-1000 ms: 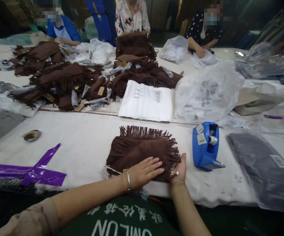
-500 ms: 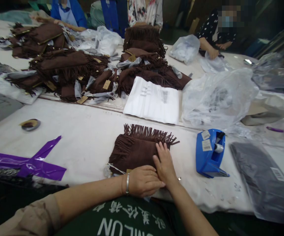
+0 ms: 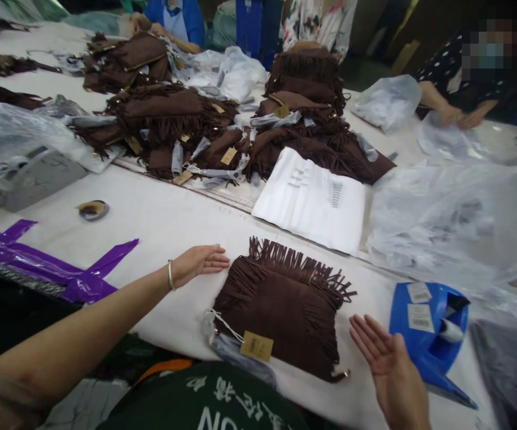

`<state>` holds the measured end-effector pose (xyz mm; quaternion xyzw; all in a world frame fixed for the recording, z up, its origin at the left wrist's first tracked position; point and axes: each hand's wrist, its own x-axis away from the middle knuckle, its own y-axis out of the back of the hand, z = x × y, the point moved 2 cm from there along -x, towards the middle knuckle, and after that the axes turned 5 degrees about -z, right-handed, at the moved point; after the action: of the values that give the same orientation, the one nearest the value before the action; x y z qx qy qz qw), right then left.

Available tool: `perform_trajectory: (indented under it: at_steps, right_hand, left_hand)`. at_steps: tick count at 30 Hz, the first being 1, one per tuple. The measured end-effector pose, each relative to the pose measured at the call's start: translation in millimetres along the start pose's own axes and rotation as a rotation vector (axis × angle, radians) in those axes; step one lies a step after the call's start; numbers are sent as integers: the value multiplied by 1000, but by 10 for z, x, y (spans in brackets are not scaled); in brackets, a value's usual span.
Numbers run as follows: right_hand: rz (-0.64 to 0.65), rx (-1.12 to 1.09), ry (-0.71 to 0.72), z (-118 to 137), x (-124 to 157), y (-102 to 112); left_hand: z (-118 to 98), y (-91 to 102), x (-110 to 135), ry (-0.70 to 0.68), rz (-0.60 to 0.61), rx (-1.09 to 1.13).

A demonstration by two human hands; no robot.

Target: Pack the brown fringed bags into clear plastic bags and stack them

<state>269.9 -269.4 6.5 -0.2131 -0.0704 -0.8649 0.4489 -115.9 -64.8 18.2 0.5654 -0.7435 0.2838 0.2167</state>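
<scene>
A dark brown fringed bag lies flat on the white table before me, its long fringe pointing away. A tan hang tag on a white string rests over its near edge, beside a plastic-wrapped strap. My left hand is off the bag's upper left corner, fingers stretched and holding nothing. On the other side, my right hand is raised palm inward, fingers extended, apart from the bag's right edge and near the blue tape dispenser.
Brown fringed bags are heaped across the table. Ahead lie a white packet and a large clear plastic bag. Purple tape and a tape roll are at left. A co-worker's hands handle plastic at far right.
Both hands have lifted off the bag and spread apart to its two sides, uncovering the tag. The view has swung left, so things appear farther right.
</scene>
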Motion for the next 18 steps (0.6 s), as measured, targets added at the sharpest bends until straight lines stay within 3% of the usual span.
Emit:
perform_trajectory:
  at_steps: [3, 6, 11, 14, 18]
  right_hand:
    - [163, -98, -460, 33, -429, 101]
    - [338, -127, -649, 110, -717, -153]
    - [564, -168, -779, 267, -935, -746]
    - [640, -111, -804, 303, -1059, -922]
    - [652, 52, -689, 306, -1219, -1044]
  left_hand:
    - [-122, -8, -261, 198, 185, -25]
    - [-194, -219, -570, 357, 400, -59]
    - [-209, -723, -977, 463, 725, 30]
    - [-180, -915, -1086, 473, 858, 36]
    - [-126, -996, -1126, 435, 918, -21]
